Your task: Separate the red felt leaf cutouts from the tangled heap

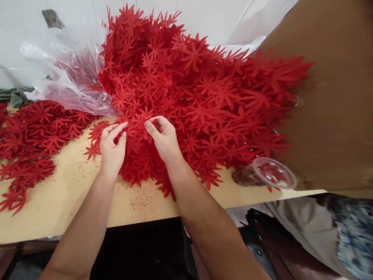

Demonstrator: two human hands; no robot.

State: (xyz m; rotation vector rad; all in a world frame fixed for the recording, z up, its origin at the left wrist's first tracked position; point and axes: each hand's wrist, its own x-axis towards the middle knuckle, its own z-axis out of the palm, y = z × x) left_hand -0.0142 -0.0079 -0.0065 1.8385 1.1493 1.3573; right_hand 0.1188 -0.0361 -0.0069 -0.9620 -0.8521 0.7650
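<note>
A large heap of red, many-petalled cut-out pieces (201,112) covers the middle of the pale yellow table (70,182). At its front left edge, my right hand (161,134) pinches one red piece between thumb and forefinger. My left hand (114,142) is just to the left, its thumb apart from its stretched fingers, with red pieces behind it and nothing clearly held. A small gap of red pieces separates the two hands.
More red pieces (37,132) lie at the left, below a clear plastic bag (75,77). A clear plastic cup (265,173) lies tipped near the front right edge. A brown cardboard box (329,109) stands at the right. White tiles (78,11) rise behind.
</note>
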